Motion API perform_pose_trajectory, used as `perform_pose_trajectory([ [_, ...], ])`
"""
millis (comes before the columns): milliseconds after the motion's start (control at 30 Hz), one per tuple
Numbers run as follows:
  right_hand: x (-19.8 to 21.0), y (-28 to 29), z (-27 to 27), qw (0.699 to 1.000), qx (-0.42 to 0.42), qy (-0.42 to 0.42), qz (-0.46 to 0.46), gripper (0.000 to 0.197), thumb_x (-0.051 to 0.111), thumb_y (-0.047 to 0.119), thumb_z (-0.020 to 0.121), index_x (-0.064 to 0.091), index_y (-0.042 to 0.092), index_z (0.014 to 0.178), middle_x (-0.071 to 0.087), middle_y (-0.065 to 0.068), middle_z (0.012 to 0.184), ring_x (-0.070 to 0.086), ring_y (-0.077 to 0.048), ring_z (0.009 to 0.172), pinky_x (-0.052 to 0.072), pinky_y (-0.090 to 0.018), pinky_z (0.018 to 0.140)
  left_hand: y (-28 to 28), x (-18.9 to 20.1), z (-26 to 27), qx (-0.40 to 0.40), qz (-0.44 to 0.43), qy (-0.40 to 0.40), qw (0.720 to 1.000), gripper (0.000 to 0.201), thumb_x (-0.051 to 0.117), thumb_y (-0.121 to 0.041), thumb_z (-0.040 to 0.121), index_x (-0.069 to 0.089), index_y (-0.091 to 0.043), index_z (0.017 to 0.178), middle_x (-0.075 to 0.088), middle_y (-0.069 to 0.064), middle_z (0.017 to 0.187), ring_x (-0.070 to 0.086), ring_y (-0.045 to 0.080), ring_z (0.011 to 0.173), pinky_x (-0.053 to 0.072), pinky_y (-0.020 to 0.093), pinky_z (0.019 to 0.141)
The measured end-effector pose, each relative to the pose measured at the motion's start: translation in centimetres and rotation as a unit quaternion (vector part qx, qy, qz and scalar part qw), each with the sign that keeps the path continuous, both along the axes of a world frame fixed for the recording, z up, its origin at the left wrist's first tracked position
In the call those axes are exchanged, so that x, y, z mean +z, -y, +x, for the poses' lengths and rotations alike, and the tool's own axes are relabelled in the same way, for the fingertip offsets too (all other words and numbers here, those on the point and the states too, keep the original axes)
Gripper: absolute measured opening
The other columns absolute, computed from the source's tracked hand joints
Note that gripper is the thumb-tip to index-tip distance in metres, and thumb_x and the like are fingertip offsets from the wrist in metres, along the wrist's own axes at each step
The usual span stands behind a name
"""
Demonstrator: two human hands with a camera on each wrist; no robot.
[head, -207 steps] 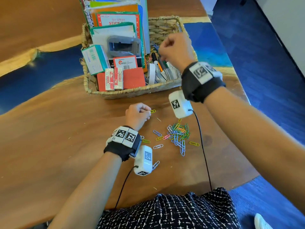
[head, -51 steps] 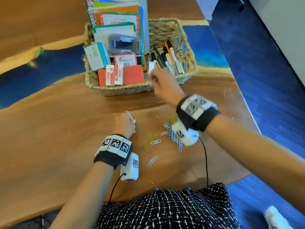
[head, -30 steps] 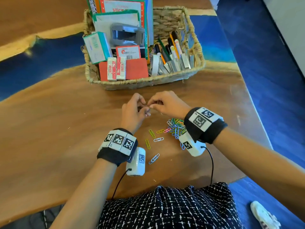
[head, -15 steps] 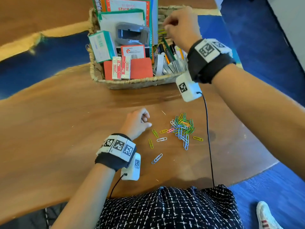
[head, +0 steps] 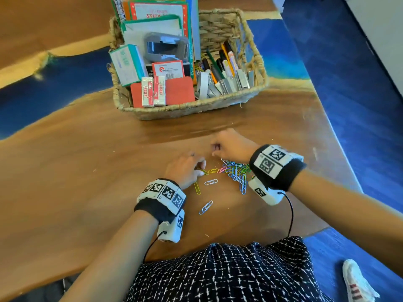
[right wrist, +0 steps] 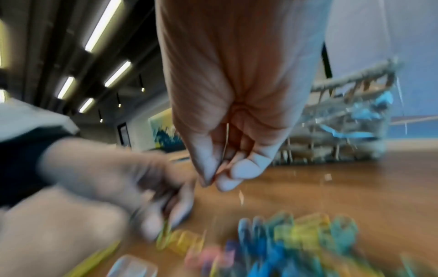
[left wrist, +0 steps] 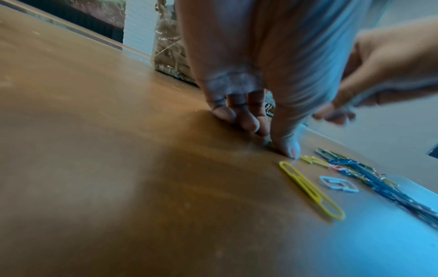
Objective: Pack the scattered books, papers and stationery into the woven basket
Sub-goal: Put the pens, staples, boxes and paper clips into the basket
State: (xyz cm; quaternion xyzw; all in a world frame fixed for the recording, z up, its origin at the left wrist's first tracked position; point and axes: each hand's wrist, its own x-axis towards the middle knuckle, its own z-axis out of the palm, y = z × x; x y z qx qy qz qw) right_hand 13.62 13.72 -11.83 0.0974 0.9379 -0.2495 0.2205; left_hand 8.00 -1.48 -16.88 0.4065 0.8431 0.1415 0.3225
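Coloured paper clips (head: 234, 172) heaped at centre frame in the head view, on the wooden table (head: 65, 192), with strays trailing toward lower left: a yellow clip (head: 197, 188), a white clip (head: 210, 182), a pale blue clip (head: 205, 207) nearest the bottom. Same scatter at lower right of the left wrist view, the yellow one (left wrist: 310, 190) largest in frame.

Woven basket (head: 192, 110) at upper centre, well apart from the heap and already crowded: books and papers (head: 157, 12) upright at the back, small boxes and erasers (head: 152, 90) in front, pens and markers (head: 224, 62) to the right. Judged nearly finished, then; only the clips left on the table, as far as visible.

Left hand (head: 185, 171) just left of the heap, fingertips (left wrist: 290, 148) down on the wood at a yellowish clip, fingers curled close; whether anything is pinched, impossible to tell through the blur. Right hand (head: 231, 146) just above the heap, toward the basket, thumb and fingertips (right wrist: 244, 168) drawn narrowly together; a thin pale sliver between them in the right wrist view, too blurred to name, so holding or empty cannot be told.

Heap between the two wrists, nearer the right.
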Motion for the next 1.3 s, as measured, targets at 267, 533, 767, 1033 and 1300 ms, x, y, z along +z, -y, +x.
perform_pose_trajectory([
  [267, -3.4, 1.5, 2.5, 0.999, -0.012, 0.037, -0.010, 0.019, 0.063, 0.014, 0.083, 0.063, 0.008, 0.102, 0.064, -0.009, 0.108, 0.058, -0.026, 0.100, 0.041, -0.029, 0.083, -0.7, 0.6, -0.3, 0.024, 0.001, 0.007, 1.000, 0.019, 0.054, -0.011, 0.089, 0.047, -0.023, 0.076, 0.052, 0.004, 0.094, 0.052, 0.027, 0.096, 0.045, 0.039, 0.082],
  [533, -3.6, 1.7, 2.7, 0.999, 0.016, 0.032, -0.002, 0.010, 0.053, 0.008, 0.088, 0.051, 0.018, 0.086, 0.054, -0.010, 0.113, 0.057, -0.030, 0.097, 0.043, -0.033, 0.075, -6.5, 10.3, -5.5, 0.092, 0.201, -0.015, 0.975, 0.008, 0.051, -0.009, 0.093, 0.055, -0.011, 0.087, 0.055, -0.007, 0.070, 0.054, 0.001, 0.062, 0.043, 0.010, 0.053],
  [767, -3.5, 1.2, 2.6, 0.994, -0.068, 0.005, -0.085, 0.023, 0.052, 0.000, 0.085, 0.048, 0.019, 0.072, 0.058, -0.005, 0.084, 0.050, -0.017, 0.079, 0.038, -0.022, 0.070, -12.2, 13.6, -12.5, 0.165, 0.244, -0.104, 0.950, 0.017, 0.047, -0.003, 0.090, 0.060, -0.013, 0.094, 0.061, 0.011, 0.095, 0.061, 0.024, 0.091, 0.052, 0.030, 0.077],
  [1033, 0.8, -2.2, 1.1, 0.955, -0.205, -0.142, -0.159, 0.009, 0.062, 0.002, 0.082, 0.069, 0.003, 0.087, 0.056, 0.007, 0.062, 0.050, 0.007, 0.051, 0.039, -0.002, 0.058, -8.5, 11.2, -9.1, 0.158, 0.265, -0.100, 0.946, 0.015, 0.050, -0.006, 0.091, 0.063, -0.003, 0.095, 0.058, 0.002, 0.090, 0.050, 0.011, 0.083, 0.038, 0.013, 0.068],
  [1300, 8.9, -7.3, -8.5, 0.936, -0.202, -0.281, -0.065, 0.011, 0.058, 0.004, 0.087, 0.067, 0.001, 0.093, 0.058, 0.006, 0.070, 0.053, 0.007, 0.052, 0.052, -0.014, 0.069, -2.6, 6.5, -3.0, 0.146, 0.179, 0.011, 0.973, 0.010, 0.059, -0.005, 0.084, 0.062, -0.012, 0.078, 0.056, -0.006, 0.066, 0.050, 0.003, 0.060, 0.038, 0.019, 0.064],
])
